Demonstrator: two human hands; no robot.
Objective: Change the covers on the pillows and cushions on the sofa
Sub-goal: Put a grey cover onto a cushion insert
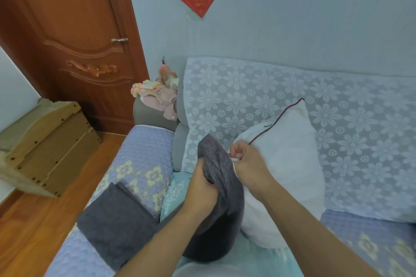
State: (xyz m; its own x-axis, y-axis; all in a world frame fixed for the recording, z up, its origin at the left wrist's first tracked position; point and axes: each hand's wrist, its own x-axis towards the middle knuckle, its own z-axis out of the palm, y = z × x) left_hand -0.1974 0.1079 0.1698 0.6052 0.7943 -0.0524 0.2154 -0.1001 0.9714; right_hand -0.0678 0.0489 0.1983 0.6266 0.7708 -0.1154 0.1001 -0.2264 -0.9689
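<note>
A white pillow [283,164] with dark red piping leans on the sofa's lace-covered backrest [292,101]. A dark grey cover [222,186] is bunched over the pillow's left end. My left hand [202,189] grips a fold of that grey cover. My right hand [244,159], just right of it, pinches the pillow's white edge with curled fingers. A second folded dark grey cover [114,225] lies on the sofa's armrest at the lower left.
The quilted lilac armrest [139,155] is to the left, with a turquoise cloth [175,189] beside it. A pile of pink clothes [157,96] sits on the far arm. A wooden door [67,36] and a tilted wooden board structure [45,146] stand left.
</note>
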